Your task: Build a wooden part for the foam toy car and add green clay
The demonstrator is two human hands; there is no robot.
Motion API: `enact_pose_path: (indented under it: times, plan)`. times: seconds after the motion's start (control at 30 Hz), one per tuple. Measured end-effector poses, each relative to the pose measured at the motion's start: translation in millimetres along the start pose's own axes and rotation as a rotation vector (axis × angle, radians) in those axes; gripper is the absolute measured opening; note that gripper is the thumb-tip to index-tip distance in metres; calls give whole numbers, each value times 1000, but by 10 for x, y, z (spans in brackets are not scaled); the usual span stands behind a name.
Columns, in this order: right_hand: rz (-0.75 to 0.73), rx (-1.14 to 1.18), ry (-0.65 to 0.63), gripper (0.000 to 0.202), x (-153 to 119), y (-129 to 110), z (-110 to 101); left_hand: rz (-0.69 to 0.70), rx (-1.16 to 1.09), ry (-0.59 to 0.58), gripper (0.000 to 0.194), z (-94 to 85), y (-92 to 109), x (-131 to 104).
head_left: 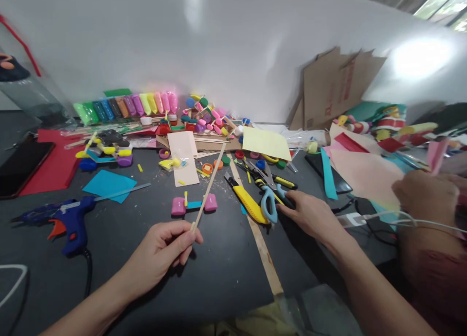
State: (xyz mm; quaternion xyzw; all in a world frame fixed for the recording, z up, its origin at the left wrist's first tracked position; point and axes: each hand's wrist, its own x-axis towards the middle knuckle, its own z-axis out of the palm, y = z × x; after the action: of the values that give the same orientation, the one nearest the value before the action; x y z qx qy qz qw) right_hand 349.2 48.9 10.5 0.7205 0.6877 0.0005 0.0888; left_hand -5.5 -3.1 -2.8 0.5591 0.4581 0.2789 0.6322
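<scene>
Head view, left hand [164,251]: thumb and fingers pinch a wooden stick [211,182] near its lower end, probably to leave its length free.
Stick: slants up and away above the table [226,277].
Right hand [314,214]: fingers curl at the tool handles; whether they grip one, I cannot tell.
Tools: blue-handled scissors [269,190] and a yellow utility knife [251,204] lie together, handles nearer the person, seemingly for easy reach.
Glue gun [75,224]: on its side, nozzle leftward (perhaps to spare the hands).
Pink-ended piece [194,205]: just beyond the left hand, partly behind the stick.
Clay packets [126,105]: rowed at the back, likely keeping colours visible.
Cardboard [330,85]: leaning against the white wall [233,48], presumably saving table space.
</scene>
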Motion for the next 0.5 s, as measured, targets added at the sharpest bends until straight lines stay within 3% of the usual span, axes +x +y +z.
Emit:
enact_pose_path:
  times: [0.23,0.5]
  plan:
    - [6,87,55,23,-12,0,54,14,6,26,39,-13,-11,15]
    - [41,215,304,25,18,90,-14,10,19,35,40,-8,-14,10]
